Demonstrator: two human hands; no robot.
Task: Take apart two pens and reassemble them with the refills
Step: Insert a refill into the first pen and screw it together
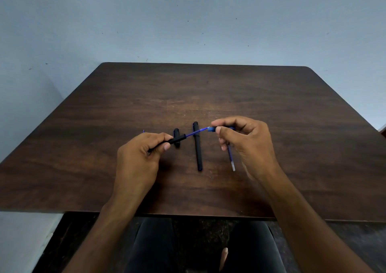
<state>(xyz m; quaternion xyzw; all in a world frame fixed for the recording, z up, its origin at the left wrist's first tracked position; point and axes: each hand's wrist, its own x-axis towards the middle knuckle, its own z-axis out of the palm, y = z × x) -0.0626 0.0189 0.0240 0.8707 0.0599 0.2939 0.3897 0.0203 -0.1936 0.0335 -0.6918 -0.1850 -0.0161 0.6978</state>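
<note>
My left hand (137, 157) grips a black pen barrel (176, 139) that slants up to the right above the table. A blue refill (195, 133) sticks out of the barrel's right end. My right hand (246, 143) pinches the blue tip piece (211, 129) at the refill's far end. A black pen cap (176, 133) lies behind the barrel. A second black pen (197, 147) lies lengthwise on the table between my hands. A loose blue refill with a clear end (231, 159) lies under my right hand, partly hidden by the fingers.
The dark wooden table (292, 126) stands against a pale blue wall (188, 22). Its near edge runs just above my lap. Bare tabletop lies to the left, right and behind the pens.
</note>
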